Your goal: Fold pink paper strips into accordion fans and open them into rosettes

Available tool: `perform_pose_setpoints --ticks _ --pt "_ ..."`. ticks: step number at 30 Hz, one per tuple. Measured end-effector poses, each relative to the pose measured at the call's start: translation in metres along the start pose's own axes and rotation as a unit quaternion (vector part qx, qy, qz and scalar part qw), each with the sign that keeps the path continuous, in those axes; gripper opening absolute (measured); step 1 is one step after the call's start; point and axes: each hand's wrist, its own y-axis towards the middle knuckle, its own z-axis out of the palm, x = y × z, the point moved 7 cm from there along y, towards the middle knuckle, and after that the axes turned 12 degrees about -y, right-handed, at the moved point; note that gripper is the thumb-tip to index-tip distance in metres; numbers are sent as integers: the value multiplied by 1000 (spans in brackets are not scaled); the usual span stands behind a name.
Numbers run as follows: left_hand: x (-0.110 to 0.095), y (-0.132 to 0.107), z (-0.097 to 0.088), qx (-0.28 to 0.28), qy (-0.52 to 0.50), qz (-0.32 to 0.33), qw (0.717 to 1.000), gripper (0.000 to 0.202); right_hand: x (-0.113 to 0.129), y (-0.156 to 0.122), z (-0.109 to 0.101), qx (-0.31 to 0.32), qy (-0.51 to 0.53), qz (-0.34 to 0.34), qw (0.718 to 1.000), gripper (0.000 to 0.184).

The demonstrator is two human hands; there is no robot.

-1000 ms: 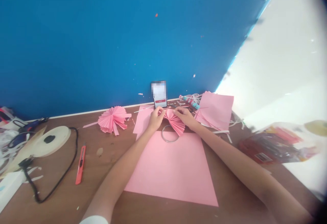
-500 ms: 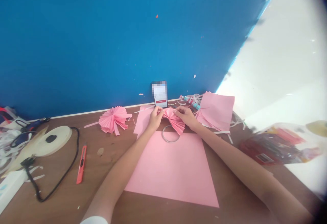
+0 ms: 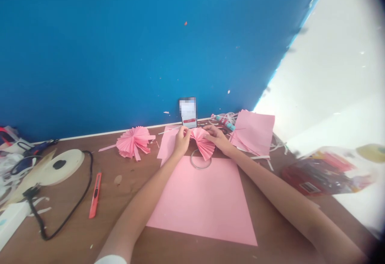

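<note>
A pleated pink paper fan (image 3: 203,143) is held between both hands at the far side of the brown table. My left hand (image 3: 182,140) pinches its left end with closed fingers. My right hand (image 3: 218,137) grips its upper right edge, fingers curled. Just below the fan lies a thin ring (image 3: 200,163) on the top edge of a large flat pink sheet (image 3: 201,200). A finished pink paper rosette (image 3: 132,141) lies to the left.
A phone (image 3: 188,112) leans on the blue wall. A stack of pink sheets (image 3: 254,130) lies right, with paper scraps and a plastic bag of supplies (image 3: 327,167). An orange cutter (image 3: 95,194), a tape roll (image 3: 58,165) and a black cable (image 3: 72,208) lie left.
Both hands and the fan stay in nearly the same spot; the fan's pleats have closed up slightly. The view has shifted a little.
</note>
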Motion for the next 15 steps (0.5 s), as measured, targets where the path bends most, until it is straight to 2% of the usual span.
perform_pose_setpoints --ticks 3,5,6,11,15 --pt "7 0 2 -1 -28 -26 999 14 -4 3 -15 -69 -11 -7 998 41" --pt "9 0 5 13 -48 -36 998 21 -6 4 -27 -120 -14 -12 993 42" --pt "8 0 7 25 -56 -38 997 25 -8 6 -30 -126 -16 -11 992 42" --pt "1 2 17 110 -94 -44 988 27 -15 12 -27 -60 -65 -1 996 33" --pt "-5 0 18 141 -127 -56 980 26 -15 13 -25 -46 -79 -6 996 31"
